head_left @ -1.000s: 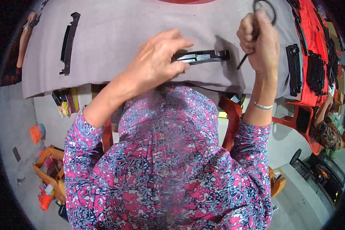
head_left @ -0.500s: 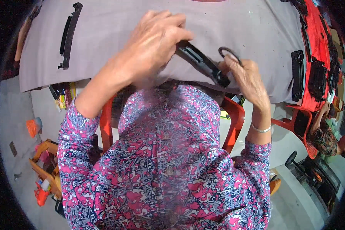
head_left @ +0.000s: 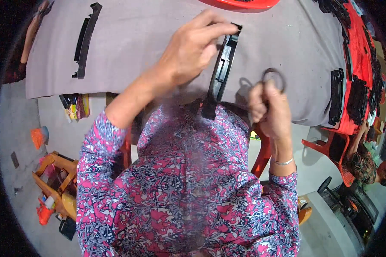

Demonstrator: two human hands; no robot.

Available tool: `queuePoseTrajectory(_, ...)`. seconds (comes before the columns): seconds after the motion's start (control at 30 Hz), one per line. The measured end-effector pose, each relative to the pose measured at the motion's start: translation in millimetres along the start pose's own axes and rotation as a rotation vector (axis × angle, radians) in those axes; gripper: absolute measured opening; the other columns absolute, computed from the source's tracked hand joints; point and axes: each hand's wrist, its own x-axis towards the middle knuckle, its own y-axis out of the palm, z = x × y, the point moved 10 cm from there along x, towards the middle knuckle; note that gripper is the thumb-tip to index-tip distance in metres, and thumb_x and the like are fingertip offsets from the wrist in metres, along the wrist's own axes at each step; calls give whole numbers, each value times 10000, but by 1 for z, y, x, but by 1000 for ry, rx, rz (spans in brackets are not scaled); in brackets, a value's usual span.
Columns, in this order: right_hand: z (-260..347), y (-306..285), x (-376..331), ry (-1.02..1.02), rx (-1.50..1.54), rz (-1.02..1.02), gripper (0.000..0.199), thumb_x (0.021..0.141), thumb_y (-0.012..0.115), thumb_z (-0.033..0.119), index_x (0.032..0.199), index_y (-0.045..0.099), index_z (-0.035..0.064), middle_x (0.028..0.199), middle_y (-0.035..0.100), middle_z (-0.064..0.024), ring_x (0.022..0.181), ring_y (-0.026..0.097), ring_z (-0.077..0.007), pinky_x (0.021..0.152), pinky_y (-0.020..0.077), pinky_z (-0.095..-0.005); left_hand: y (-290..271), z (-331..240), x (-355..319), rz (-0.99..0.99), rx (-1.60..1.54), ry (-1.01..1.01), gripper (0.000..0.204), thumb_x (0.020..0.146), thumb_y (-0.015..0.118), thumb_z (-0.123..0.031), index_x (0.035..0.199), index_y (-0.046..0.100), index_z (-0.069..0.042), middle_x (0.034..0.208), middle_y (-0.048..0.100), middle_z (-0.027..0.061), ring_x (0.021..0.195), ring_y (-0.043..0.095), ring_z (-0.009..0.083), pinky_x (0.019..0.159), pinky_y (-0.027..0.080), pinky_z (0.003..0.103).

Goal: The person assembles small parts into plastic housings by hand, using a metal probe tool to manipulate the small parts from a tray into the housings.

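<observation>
My left hand (head_left: 192,49) grips the upper end of a long, narrow black plastic part (head_left: 222,70) between thumb and fingers. The part stands nearly lengthwise to me, its recessed, slotted side showing and its lower end over my lap. To the right of it, apart from the part, my right hand (head_left: 271,107) is closed and slightly smeared by motion. A thin black loop (head_left: 282,79) sticks up out of that hand, perhaps a tool's handle; the rest is hidden in my fingers.
A similar black part (head_left: 86,40) lies at the left on the grey cloth-covered table (head_left: 128,25). A red tray (head_left: 244,5) stands at the far edge. More black parts (head_left: 336,96) are at the right, by a red cloth (head_left: 349,115). Another person (head_left: 364,158) is at far right.
My left hand has moved right and turned the black part from slanting to nearly upright in the picture. My right hand has drawn away from the part's lower end. The red tray shows more.
</observation>
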Motion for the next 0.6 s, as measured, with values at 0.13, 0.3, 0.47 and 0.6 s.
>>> queuePoseTrajectory(0.13, 72, -2, 12, -309, 556, 186, 506, 1022, 362, 483, 698, 402, 96, 582, 229, 65, 478, 198, -63, 434, 155, -246, -10, -9, -39, -75, -53, -196, 297, 779, 655, -15, 1074, 646, -46, 1062, 618, 96, 1047, 599, 289, 875, 489, 381)
queuePoseTrajectory(0.3, 131, 14, 19, -576, 634, 257, 544, 1011, 340, 529, 679, 362, 98, 568, 228, 45, 469, 181, -76, 438, 131, -265, 19, -44, -48, 168, 280, -36, 475, 769, 702, -341, 1181, 600, -129, 1115, 621, 53, 1174, 514, 300, 1006, 341, 520)
queuePoseTrajectory(0.47, 131, 37, 53, -611, 579, 206, 595, 1000, 312, 569, 640, 322, 96, 532, 180, 38, 433, 145, -92, 423, 116, -278, 33, -45, -52, 249, 385, -97, 676, 761, 712, -390, 1341, 477, -134, 1239, 563, 46, 1223, 462, 294, 1043, 291, 558)
queuePoseTrajectory(0.6, 126, 43, 71, -565, 464, 279, 550, 1014, 332, 519, 656, 336, 101, 563, 204, 38, 478, 159, -90, 439, 124, -268, 40, -52, -57, 243, 438, -55, 724, 727, 741, -354, 1350, 454, -121, 1279, 536, 37, 1236, 440, 286, 1056, 277, 552)
